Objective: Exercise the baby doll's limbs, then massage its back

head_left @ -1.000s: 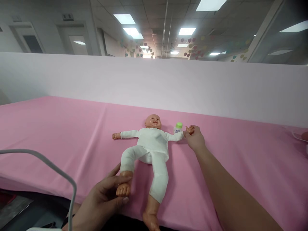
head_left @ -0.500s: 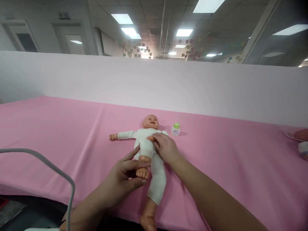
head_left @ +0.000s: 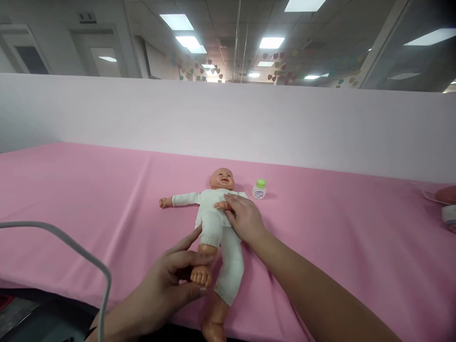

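A baby doll (head_left: 213, 218) in white clothes lies on its back on the pink cloth (head_left: 89, 199), head pointing away from me. My left hand (head_left: 171, 285) grips the doll's bare foot near the cloth's front edge, the knee bent up. My right hand (head_left: 244, 221) holds the doll's hand folded across its chest. The doll's other arm stretches out to the left. A small white bottle with a green cap (head_left: 260, 189) stands just right of the doll's head, untouched.
A white partition wall (head_left: 228, 123) runs along the far side of the cloth. A grey cable (head_left: 89, 261) arcs across the lower left. Partly cut-off objects (head_left: 447, 204) lie at the far right edge.
My right hand brought the doll's outstretched arm from beside the bottle in across its chest. My left hand pushed the foot up, bending the knee, then eased it slightly back toward me.
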The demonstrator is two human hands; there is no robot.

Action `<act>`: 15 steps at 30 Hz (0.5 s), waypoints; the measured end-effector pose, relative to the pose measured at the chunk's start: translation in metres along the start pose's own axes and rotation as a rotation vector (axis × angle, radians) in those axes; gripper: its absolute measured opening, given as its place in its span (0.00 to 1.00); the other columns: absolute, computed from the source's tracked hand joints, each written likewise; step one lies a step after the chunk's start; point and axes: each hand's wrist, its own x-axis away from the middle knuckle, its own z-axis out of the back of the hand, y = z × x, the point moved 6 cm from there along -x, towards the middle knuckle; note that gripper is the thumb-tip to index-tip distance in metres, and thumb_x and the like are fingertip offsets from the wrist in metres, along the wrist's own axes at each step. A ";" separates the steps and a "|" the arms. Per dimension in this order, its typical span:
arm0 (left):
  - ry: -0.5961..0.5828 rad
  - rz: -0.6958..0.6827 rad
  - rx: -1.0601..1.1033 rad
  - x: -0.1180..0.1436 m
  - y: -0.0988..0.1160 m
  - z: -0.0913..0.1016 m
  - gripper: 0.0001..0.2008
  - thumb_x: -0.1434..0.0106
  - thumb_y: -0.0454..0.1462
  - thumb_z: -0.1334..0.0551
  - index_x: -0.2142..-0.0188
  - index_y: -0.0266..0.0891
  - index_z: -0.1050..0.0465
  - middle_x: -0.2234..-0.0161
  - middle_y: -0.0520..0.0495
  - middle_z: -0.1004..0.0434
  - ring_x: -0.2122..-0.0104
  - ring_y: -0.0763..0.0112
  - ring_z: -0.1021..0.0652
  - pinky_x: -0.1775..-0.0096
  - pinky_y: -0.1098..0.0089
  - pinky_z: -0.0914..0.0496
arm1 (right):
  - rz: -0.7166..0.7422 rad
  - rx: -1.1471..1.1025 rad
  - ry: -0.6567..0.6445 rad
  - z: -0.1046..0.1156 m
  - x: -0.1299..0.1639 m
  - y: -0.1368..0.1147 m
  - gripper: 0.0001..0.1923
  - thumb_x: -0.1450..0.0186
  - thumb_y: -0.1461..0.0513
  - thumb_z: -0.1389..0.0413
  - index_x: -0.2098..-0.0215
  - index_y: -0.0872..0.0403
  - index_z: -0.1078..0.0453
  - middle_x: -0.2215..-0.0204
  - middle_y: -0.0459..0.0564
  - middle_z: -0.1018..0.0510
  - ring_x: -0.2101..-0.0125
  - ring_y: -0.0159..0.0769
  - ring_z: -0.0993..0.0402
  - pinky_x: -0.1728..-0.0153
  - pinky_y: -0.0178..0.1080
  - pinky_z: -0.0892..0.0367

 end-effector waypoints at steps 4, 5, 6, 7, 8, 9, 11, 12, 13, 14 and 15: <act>0.061 0.093 0.069 0.029 -0.009 0.009 0.18 0.39 0.42 0.26 0.49 0.54 0.17 0.24 0.51 0.50 0.28 0.39 0.45 0.36 0.44 0.35 | -0.249 -0.108 0.121 0.017 -0.002 0.026 0.17 0.32 0.59 0.42 0.45 0.50 0.26 0.51 0.54 0.16 0.53 0.47 0.19 0.50 0.50 0.25; 0.072 0.092 0.090 0.036 -0.011 0.011 0.18 0.40 0.42 0.25 0.50 0.55 0.17 0.25 0.51 0.48 0.28 0.39 0.43 0.36 0.44 0.35 | -0.341 -0.159 0.193 0.024 -0.001 0.037 0.18 0.32 0.57 0.42 0.44 0.49 0.27 0.52 0.53 0.16 0.55 0.46 0.19 0.52 0.48 0.24; 0.080 0.084 0.111 0.042 -0.014 0.013 0.18 0.40 0.41 0.25 0.50 0.56 0.16 0.25 0.51 0.46 0.28 0.39 0.42 0.36 0.44 0.35 | -0.431 -0.210 0.274 0.032 0.002 0.050 0.20 0.32 0.55 0.42 0.44 0.49 0.28 0.52 0.54 0.16 0.56 0.45 0.19 0.54 0.46 0.24; 0.088 0.078 0.130 0.048 -0.018 0.014 0.18 0.41 0.40 0.25 0.51 0.56 0.16 0.26 0.51 0.44 0.29 0.40 0.41 0.36 0.44 0.35 | -0.517 -0.256 0.353 0.040 0.005 0.064 0.22 0.33 0.53 0.42 0.43 0.50 0.30 0.51 0.54 0.17 0.56 0.44 0.19 0.55 0.45 0.24; 0.097 0.078 0.146 0.054 -0.024 0.015 0.18 0.42 0.40 0.24 0.51 0.56 0.16 0.27 0.51 0.42 0.29 0.39 0.39 0.36 0.44 0.35 | -0.595 -0.292 0.412 0.046 0.010 0.079 0.23 0.33 0.52 0.42 0.42 0.50 0.32 0.50 0.54 0.18 0.56 0.43 0.19 0.55 0.44 0.24; 0.112 0.087 0.158 0.060 -0.032 0.016 0.18 0.43 0.40 0.24 0.52 0.56 0.15 0.27 0.50 0.40 0.30 0.38 0.38 0.37 0.43 0.34 | -0.687 -0.306 0.434 0.050 0.015 0.095 0.25 0.34 0.51 0.41 0.42 0.49 0.32 0.51 0.54 0.18 0.57 0.43 0.19 0.57 0.43 0.24; 0.160 0.120 0.171 0.069 -0.049 0.018 0.19 0.47 0.41 0.21 0.55 0.53 0.14 0.29 0.47 0.37 0.33 0.35 0.34 0.38 0.42 0.33 | -0.865 -0.284 0.392 0.055 0.026 0.126 0.27 0.37 0.51 0.39 0.42 0.49 0.32 0.54 0.53 0.18 0.62 0.42 0.19 0.63 0.41 0.24; 0.192 0.132 0.176 0.073 -0.057 0.019 0.19 0.50 0.43 0.20 0.57 0.52 0.13 0.29 0.46 0.36 0.34 0.33 0.33 0.38 0.42 0.33 | -0.931 -0.239 0.353 0.057 0.031 0.140 0.26 0.39 0.51 0.39 0.46 0.50 0.31 0.57 0.53 0.18 0.65 0.42 0.19 0.66 0.40 0.25; 0.221 0.139 0.179 0.076 -0.064 0.019 0.19 0.52 0.44 0.20 0.58 0.50 0.13 0.30 0.44 0.35 0.34 0.32 0.32 0.38 0.42 0.33 | -0.967 -0.201 0.283 0.058 0.035 0.152 0.22 0.41 0.52 0.38 0.50 0.51 0.29 0.62 0.52 0.18 0.68 0.41 0.21 0.70 0.39 0.26; 0.246 0.143 0.181 0.078 -0.068 0.020 0.20 0.54 0.44 0.19 0.60 0.49 0.13 0.31 0.43 0.33 0.34 0.31 0.32 0.38 0.42 0.34 | -0.984 -0.184 0.245 0.059 0.039 0.162 0.18 0.43 0.53 0.37 0.56 0.51 0.27 0.68 0.51 0.19 0.72 0.41 0.23 0.73 0.39 0.29; 0.265 0.151 0.183 0.079 -0.071 0.019 0.20 0.55 0.45 0.19 0.61 0.48 0.12 0.32 0.43 0.32 0.34 0.31 0.32 0.38 0.41 0.35 | -0.993 -0.169 0.212 0.060 0.042 0.170 0.15 0.45 0.54 0.36 0.62 0.51 0.27 0.73 0.49 0.22 0.76 0.40 0.26 0.77 0.39 0.31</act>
